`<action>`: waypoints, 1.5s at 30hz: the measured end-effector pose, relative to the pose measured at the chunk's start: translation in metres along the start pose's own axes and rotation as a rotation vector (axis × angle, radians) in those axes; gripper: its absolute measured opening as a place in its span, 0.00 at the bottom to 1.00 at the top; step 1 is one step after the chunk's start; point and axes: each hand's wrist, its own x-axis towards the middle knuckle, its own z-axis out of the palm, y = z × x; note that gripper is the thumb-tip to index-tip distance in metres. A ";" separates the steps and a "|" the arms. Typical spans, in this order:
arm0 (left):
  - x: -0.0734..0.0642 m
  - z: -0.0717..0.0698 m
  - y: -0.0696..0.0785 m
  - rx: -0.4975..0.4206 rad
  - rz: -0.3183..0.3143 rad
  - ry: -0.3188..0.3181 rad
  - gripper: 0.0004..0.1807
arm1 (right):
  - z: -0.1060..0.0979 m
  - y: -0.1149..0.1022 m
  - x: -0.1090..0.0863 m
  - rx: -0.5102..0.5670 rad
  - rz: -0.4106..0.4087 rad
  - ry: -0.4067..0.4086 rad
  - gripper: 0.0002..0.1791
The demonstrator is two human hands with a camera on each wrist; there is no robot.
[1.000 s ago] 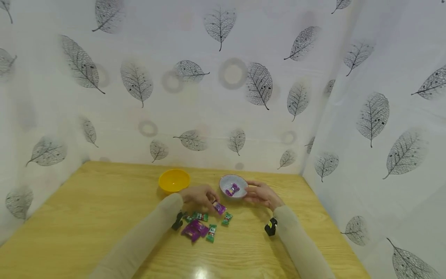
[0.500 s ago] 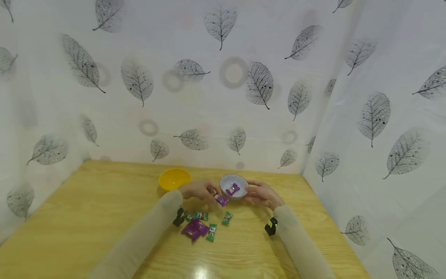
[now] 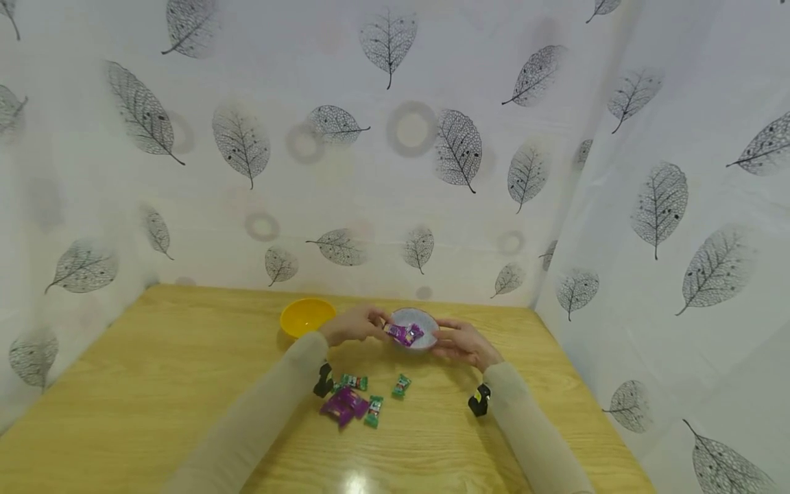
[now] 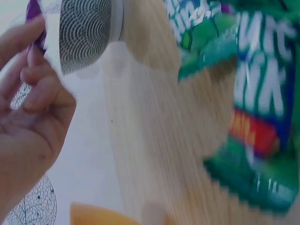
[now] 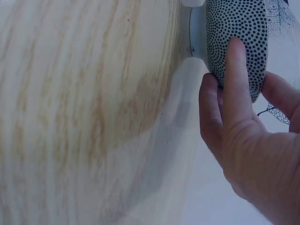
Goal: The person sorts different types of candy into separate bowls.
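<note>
At the left rim of the patterned bowl [image 3: 415, 315], a purple-wrapped candy [image 3: 395, 331] is pinched between thumb and fingertips of a person's left hand [image 3: 354, 324]; the right hand [image 3: 464, 344] grips the bowl's right side, and a 2nd candy [image 3: 414, 334] lies inside.

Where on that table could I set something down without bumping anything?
Bare wood shows on the table left of the yellow bowl and left sleeve, and between the rightmost green candy and the right sleeve. It's crowded at the patterned bowl, between the left hand and right hand, and at the candy pile.
</note>
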 end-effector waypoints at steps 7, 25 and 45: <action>0.006 0.009 0.004 0.009 -0.002 0.128 0.14 | 0.002 0.001 0.001 0.001 0.010 -0.005 0.29; 0.003 0.014 0.004 0.036 0.016 0.178 0.17 | 0.005 0.000 0.001 -0.018 0.004 0.000 0.30; -0.026 -0.007 -0.001 0.000 0.017 0.041 0.16 | 0.001 -0.002 0.001 -0.024 0.002 -0.002 0.31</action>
